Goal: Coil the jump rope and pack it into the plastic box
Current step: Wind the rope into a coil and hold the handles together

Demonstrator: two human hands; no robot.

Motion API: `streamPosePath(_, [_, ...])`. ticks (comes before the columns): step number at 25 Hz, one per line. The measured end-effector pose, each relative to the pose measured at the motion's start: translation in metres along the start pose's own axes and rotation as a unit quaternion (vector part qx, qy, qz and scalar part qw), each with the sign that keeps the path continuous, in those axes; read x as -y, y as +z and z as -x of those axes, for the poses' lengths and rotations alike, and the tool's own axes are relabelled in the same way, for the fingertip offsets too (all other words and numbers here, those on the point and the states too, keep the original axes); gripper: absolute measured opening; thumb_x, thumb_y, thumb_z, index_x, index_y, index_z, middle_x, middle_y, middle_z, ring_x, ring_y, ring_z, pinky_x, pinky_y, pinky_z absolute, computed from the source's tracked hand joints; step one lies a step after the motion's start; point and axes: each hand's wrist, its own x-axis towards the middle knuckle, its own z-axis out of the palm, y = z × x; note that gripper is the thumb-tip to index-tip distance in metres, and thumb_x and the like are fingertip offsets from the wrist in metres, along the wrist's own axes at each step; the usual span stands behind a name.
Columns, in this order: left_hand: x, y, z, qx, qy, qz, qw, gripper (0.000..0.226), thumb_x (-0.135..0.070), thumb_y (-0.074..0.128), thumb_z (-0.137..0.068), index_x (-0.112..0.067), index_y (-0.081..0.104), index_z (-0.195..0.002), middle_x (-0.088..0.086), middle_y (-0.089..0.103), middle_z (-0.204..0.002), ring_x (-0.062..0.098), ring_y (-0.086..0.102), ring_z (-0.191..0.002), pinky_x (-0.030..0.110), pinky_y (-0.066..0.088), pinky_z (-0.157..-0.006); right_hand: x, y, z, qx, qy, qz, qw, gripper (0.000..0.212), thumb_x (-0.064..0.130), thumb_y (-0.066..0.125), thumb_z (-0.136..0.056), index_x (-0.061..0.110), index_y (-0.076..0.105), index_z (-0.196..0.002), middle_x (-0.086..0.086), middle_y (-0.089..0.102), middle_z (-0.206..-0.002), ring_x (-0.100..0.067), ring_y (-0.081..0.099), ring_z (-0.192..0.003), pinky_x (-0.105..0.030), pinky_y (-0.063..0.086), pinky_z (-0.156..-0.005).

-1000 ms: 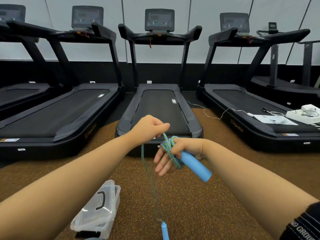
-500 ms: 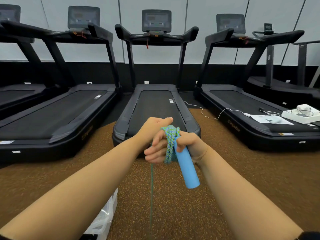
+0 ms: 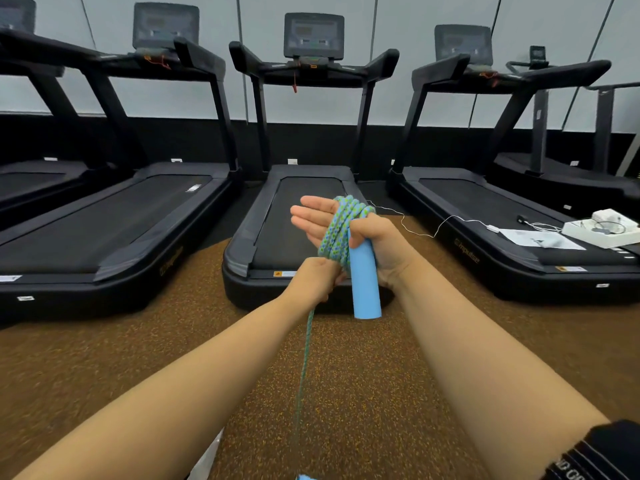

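Note:
The blue-green braided jump rope [image 3: 337, 230] is wound in several turns around my right hand [image 3: 377, 237], whose fingers point left with the palm up. That hand's thumb pins one light blue handle [image 3: 364, 282], which hangs down from it. My left hand [image 3: 317, 277] sits just below the coil, closed on the loose strand. The strand [image 3: 304, 362] drops straight down to the second blue handle [image 3: 304, 477], barely showing at the bottom edge. A sliver of the clear plastic box [image 3: 207, 460] peeks out under my left forearm.
Several black treadmills [image 3: 298, 216] stand in a row ahead on brown speckled flooring [image 3: 381, 375]. On the right treadmill's deck lie a white box [image 3: 602, 228], a paper sheet [image 3: 540, 238] and a thin white cable [image 3: 433, 230].
My left hand has swung from above the coil down to below it, laying another turn around the right hand. The right hand's fingers have opened out flat. The plastic box has slid almost out of view.

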Motion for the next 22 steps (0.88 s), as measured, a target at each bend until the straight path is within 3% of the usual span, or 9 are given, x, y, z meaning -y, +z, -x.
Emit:
streamPosePath(5, [0.003, 0.003, 0.015, 0.031, 0.047, -0.034, 0.998, 0.056, -0.038, 0.041, -0.097, -0.017, 0.039, -0.045, -0.007, 0.033, -0.029, 0.008, 0.031, -0.031, 0.026, 0.027, -0.046, 0.018, -0.020, -0.006, -0.054, 0.061, 0.051, 0.995, 0.074, -0.003, 0.033, -0.058, 0.009, 0.050, -0.130, -0.012, 0.059, -0.130, -0.026, 0.052, -0.127, -0.044, 0.043, -0.104])
streamPosePath(10, [0.006, -0.001, 0.028, 0.049, 0.102, -0.098, 0.989, 0.060, -0.040, 0.041, -0.097, -0.019, 0.039, -0.040, -0.005, 0.030, -0.032, 0.010, 0.029, -0.035, 0.029, 0.026, -0.051, 0.020, -0.043, -0.010, -0.079, 0.146, 0.156, 0.974, 0.072, 0.000, 0.038, -0.055, 0.012, 0.056, -0.123, -0.012, 0.059, -0.130, -0.025, 0.059, -0.118, -0.044, 0.045, -0.098])
streamPosePath(12, [-0.008, -0.006, 0.030, 0.040, 0.120, -0.104, 0.986, 0.058, -0.035, 0.043, -0.097, -0.019, 0.039, -0.041, -0.002, 0.034, -0.030, 0.006, 0.028, -0.032, 0.030, 0.025, -0.050, 0.014, -0.043, -0.009, -0.053, 0.190, 0.171, 0.965, 0.069, 0.000, 0.038, -0.055, 0.010, 0.060, -0.119, -0.013, 0.064, -0.121, -0.027, 0.064, -0.108, -0.040, 0.051, -0.090])
streamPosePath(15, [-0.022, -0.019, 0.023, 0.019, 0.122, -0.095, 0.988, 0.055, -0.024, 0.047, -0.097, -0.015, 0.041, -0.043, 0.003, 0.054, -0.043, 0.008, 0.031, -0.035, 0.037, 0.028, -0.049, 0.007, -0.043, -0.003, -0.033, 0.239, 0.181, 0.953, 0.050, 0.003, 0.045, -0.053, 0.013, 0.073, -0.094, -0.011, 0.073, -0.089, -0.024, 0.070, -0.079, -0.031, 0.056, -0.073])
streamPosePath(18, [-0.023, -0.035, 0.009, 0.001, 0.116, -0.089, 0.989, 0.057, -0.032, 0.048, -0.094, -0.018, 0.042, -0.039, -0.002, 0.038, -0.031, 0.003, 0.031, -0.030, 0.028, 0.027, -0.048, -0.008, -0.049, 0.001, 0.042, 0.284, 0.150, 0.946, 0.060, 0.007, 0.051, -0.046, 0.005, 0.062, -0.105, -0.014, 0.071, -0.101, -0.032, 0.068, -0.097, -0.040, 0.050, -0.087])
streamPosePath(22, [-0.029, -0.044, -0.005, -0.001, 0.089, -0.078, 0.993, 0.055, -0.034, 0.045, -0.095, -0.014, 0.037, -0.045, -0.006, 0.029, -0.037, 0.006, 0.024, -0.031, 0.024, 0.022, -0.044, -0.034, -0.050, 0.011, 0.131, 0.334, 0.169, 0.918, 0.065, 0.010, 0.048, -0.050, 0.003, 0.055, -0.114, -0.015, 0.072, -0.097, -0.029, 0.072, -0.086, -0.034, 0.055, -0.074])
